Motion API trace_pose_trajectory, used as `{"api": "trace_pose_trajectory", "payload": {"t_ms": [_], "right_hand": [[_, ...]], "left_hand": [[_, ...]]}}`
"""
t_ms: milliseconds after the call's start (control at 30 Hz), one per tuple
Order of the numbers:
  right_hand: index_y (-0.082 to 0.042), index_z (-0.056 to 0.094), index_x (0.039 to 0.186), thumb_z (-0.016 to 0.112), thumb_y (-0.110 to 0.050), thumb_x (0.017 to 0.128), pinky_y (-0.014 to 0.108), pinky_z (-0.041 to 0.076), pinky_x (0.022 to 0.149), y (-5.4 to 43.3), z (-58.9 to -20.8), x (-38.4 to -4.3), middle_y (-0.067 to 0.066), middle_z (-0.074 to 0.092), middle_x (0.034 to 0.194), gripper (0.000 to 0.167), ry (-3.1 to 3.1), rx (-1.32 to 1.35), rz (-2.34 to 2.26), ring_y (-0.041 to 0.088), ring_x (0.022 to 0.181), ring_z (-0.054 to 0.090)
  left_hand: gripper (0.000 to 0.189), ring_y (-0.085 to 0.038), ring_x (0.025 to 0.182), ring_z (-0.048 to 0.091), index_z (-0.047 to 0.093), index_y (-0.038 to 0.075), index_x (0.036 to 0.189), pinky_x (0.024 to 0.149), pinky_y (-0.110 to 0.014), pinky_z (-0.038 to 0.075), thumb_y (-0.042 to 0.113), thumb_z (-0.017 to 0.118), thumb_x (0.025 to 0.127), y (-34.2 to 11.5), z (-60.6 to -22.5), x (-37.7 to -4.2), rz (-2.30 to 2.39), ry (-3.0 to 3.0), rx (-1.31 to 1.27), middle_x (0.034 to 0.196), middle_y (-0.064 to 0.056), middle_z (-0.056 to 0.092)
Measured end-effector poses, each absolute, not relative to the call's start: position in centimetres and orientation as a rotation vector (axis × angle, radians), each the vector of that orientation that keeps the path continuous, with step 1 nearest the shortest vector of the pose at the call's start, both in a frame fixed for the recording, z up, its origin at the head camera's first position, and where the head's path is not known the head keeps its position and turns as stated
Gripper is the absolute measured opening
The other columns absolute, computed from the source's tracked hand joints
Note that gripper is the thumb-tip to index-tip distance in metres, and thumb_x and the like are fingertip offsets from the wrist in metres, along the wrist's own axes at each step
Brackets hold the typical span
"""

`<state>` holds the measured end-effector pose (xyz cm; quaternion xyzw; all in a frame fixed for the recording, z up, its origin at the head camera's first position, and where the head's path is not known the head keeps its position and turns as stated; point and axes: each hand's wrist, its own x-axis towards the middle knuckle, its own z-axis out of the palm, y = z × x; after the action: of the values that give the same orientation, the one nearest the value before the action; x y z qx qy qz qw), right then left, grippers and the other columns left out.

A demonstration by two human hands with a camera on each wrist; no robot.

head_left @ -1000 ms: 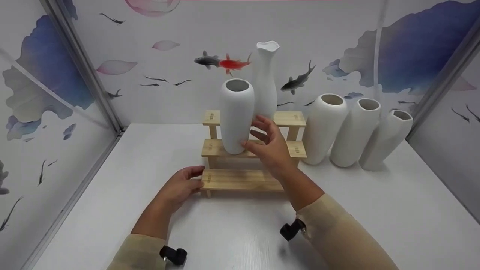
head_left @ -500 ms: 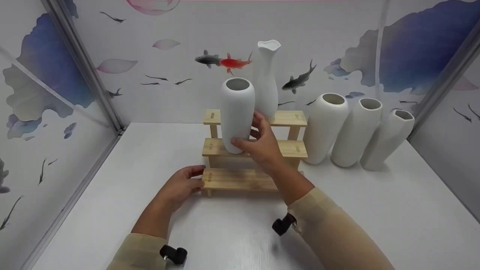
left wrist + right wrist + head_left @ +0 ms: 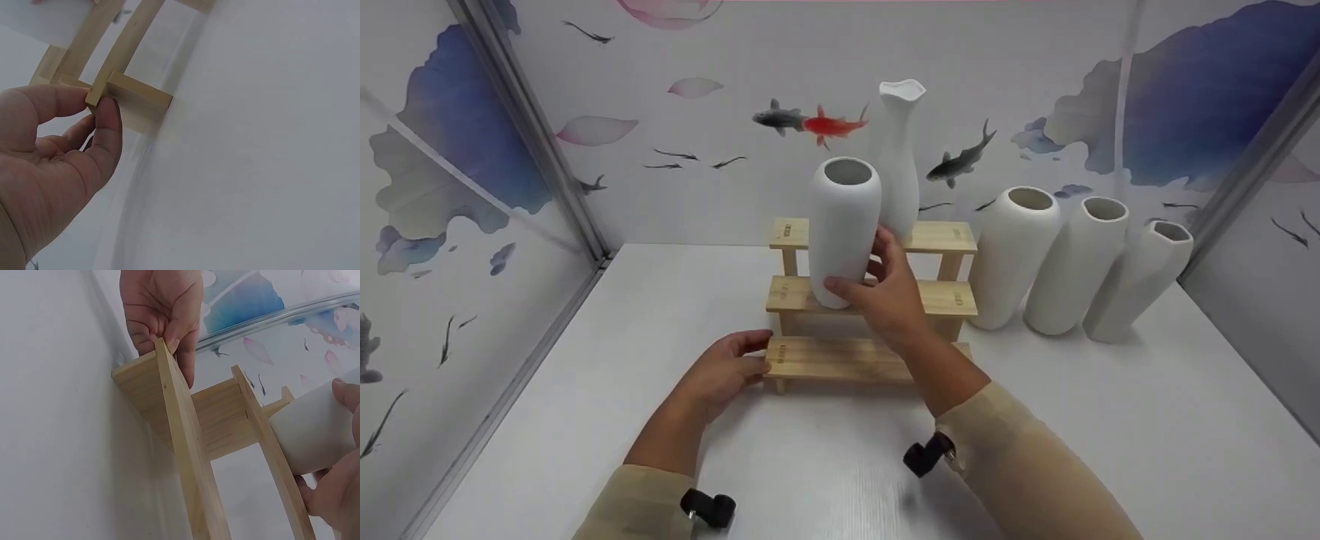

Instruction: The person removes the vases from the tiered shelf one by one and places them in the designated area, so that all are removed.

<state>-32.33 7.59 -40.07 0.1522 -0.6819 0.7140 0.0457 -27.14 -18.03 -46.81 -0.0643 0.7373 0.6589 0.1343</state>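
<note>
A three-tier wooden display stand (image 3: 840, 358) stands on the white table. My left hand (image 3: 727, 376) pinches the left end of its lowest shelf; in the left wrist view thumb and forefinger meet at the board's end (image 3: 129, 42). On the middle shelf, left of its centre, a white cylindrical vase (image 3: 844, 217) stands upright. My right hand (image 3: 891, 300) grips this vase low down from the right, thumb across its front. Its base rests at the shelf board in the right wrist view. Behind it on the top shelf rises a taller white vase with a wavy rim (image 3: 901, 142), partly hidden.
To the right of the stand, three more white vases stand in a row on the table: a wide one (image 3: 1012, 255), a narrower one (image 3: 1076, 262) and one with an angular mouth (image 3: 1140, 281). Painted panels (image 3: 697, 202) enclose the table (image 3: 810, 465) at the back and sides.
My right hand has closed in on the lower part of the cylindrical vase, and the vase has shifted slightly right along the middle shelf. The left hand stays at the lowest shelf's end.
</note>
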Motion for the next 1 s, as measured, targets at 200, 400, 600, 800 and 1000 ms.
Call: {"api": "trace_pose_trajectory", "payload": {"t_ms": [200, 400, 600, 800, 1000], "right_hand": [[-0.034, 0.046, 0.155, 0.096, -0.017, 0.079, 0.053, 0.058, 0.106, 8.0, -40.0, -31.1, -0.001, 0.056, 0.149, 0.093, -2.073, 0.458, 2.186, 0.025, 0.138, 0.059], [-0.036, 0.048, 0.154, 0.098, -0.02, 0.077, 0.054, 0.058, 0.106, 8.7, -40.1, -29.5, -0.002, 0.057, 0.148, 0.093, -2.084, 0.475, 2.157, 0.026, 0.136, 0.061], [-0.035, 0.046, 0.155, 0.097, -0.02, 0.078, 0.053, 0.056, 0.108, 9.9, -40.3, -28.2, -0.002, 0.058, 0.148, 0.094, -2.099, 0.457, 2.122, 0.025, 0.134, 0.061], [-0.033, 0.045, 0.156, 0.096, -0.016, 0.078, 0.054, 0.055, 0.108, 11.1, -40.3, -27.5, -0.002, 0.057, 0.149, 0.095, -2.087, 0.432, 2.145, 0.027, 0.135, 0.061], [-0.033, 0.045, 0.156, 0.096, -0.017, 0.078, 0.051, 0.054, 0.107, 12.0, -40.5, -27.3, -0.002, 0.059, 0.148, 0.095, -2.101, 0.393, 2.124, 0.025, 0.134, 0.061]], "left_hand": [[0.057, -0.025, 0.127, 0.066, 0.054, 0.007, 0.153, 0.111, -0.041, 0.053, -0.001, 0.061, 0.097, -18.0, -46.9, -27.2, 1.925, 2.13, -0.189, 0.158, -0.011, 0.054], [0.056, -0.025, 0.13, 0.065, 0.055, 0.01, 0.153, 0.113, -0.042, 0.053, 0.002, 0.063, 0.099, -18.0, -46.8, -27.1, 1.898, 2.141, -0.208, 0.158, -0.009, 0.055], [0.055, -0.024, 0.129, 0.065, 0.055, 0.01, 0.153, 0.113, -0.042, 0.053, 0.001, 0.063, 0.099, -18.1, -46.8, -27.2, 1.899, 2.133, -0.204, 0.158, -0.01, 0.054], [0.056, -0.023, 0.127, 0.066, 0.054, 0.009, 0.154, 0.11, -0.04, 0.054, 0.0, 0.062, 0.099, -18.1, -46.8, -27.3, 1.908, 2.127, -0.189, 0.158, -0.011, 0.054], [0.056, -0.023, 0.128, 0.066, 0.053, 0.009, 0.154, 0.112, -0.041, 0.053, 0.001, 0.062, 0.099, -18.0, -46.8, -27.1, 1.909, 2.13, -0.176, 0.158, -0.011, 0.054]]}}
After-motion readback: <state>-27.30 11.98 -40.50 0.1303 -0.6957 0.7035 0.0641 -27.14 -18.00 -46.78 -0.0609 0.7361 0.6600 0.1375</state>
